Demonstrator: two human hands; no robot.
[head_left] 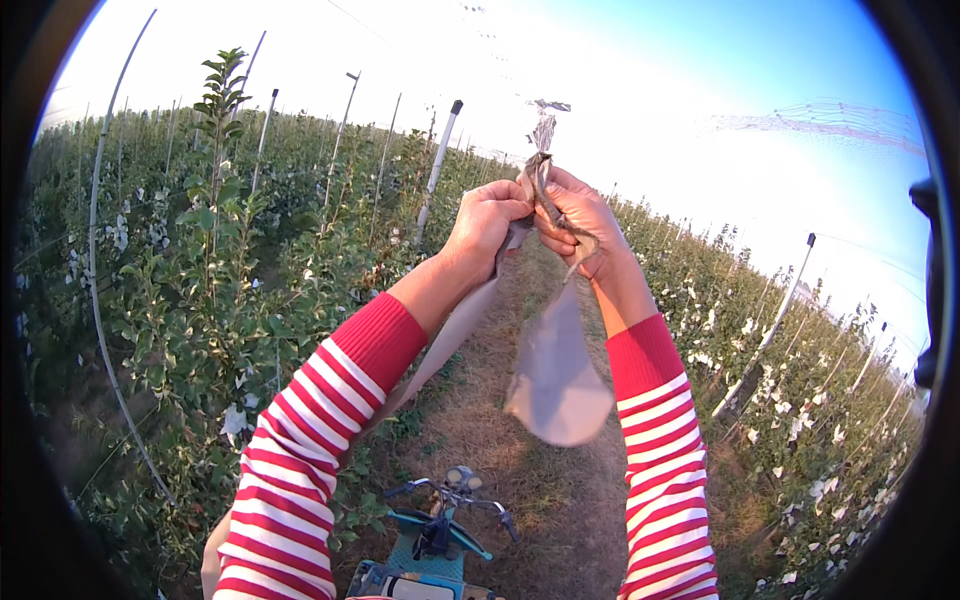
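Note:
I hold a grey-beige cloth strip up in front of me with both hands. My left hand has its fingers closed on the strip, and a long length of it hangs down past my left forearm. My right hand grips the twisted, knotted part, below which a wide rounded piece dangles. Just above my fingertips, at the top of the twist, is a crinkled silvery bit; what it is fixed to I cannot make out.
Rows of leafy young trees with white scraps among them line both sides of a dirt path. Posts and poles stand in the rows, with netting overhead at right. A three-wheeler's handlebar and deck are below me.

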